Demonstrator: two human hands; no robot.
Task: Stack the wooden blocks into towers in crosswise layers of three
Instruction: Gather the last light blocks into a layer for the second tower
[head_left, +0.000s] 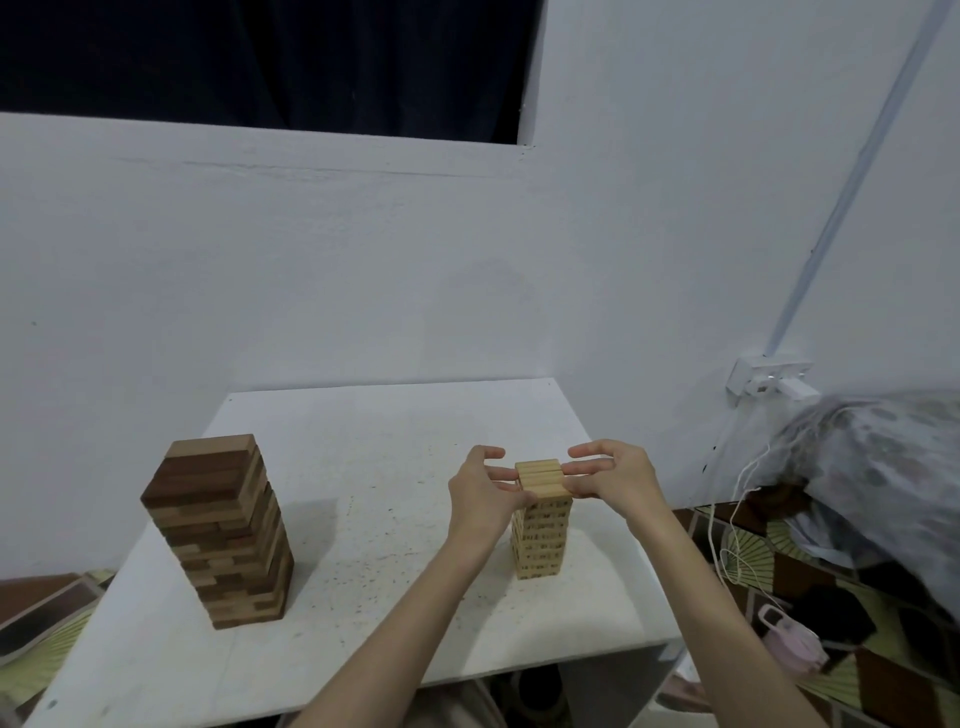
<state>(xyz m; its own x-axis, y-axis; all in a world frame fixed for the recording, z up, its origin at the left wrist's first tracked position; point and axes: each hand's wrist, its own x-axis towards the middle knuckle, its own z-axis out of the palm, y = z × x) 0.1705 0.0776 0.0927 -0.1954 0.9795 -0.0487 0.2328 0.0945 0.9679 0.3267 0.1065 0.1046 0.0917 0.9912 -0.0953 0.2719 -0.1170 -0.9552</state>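
The left hand (485, 493) and right hand (610, 475) pinch the top layer of the pale tower (540, 519) on the bench (363, 452). Press both sides evenly and lightly, so the blocks line up without tipping.

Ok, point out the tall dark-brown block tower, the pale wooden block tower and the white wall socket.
Tall dark-brown block tower (218, 535): head view, front face.
Pale wooden block tower (540, 545): head view, front face.
White wall socket (771, 378): head view, faceplate.
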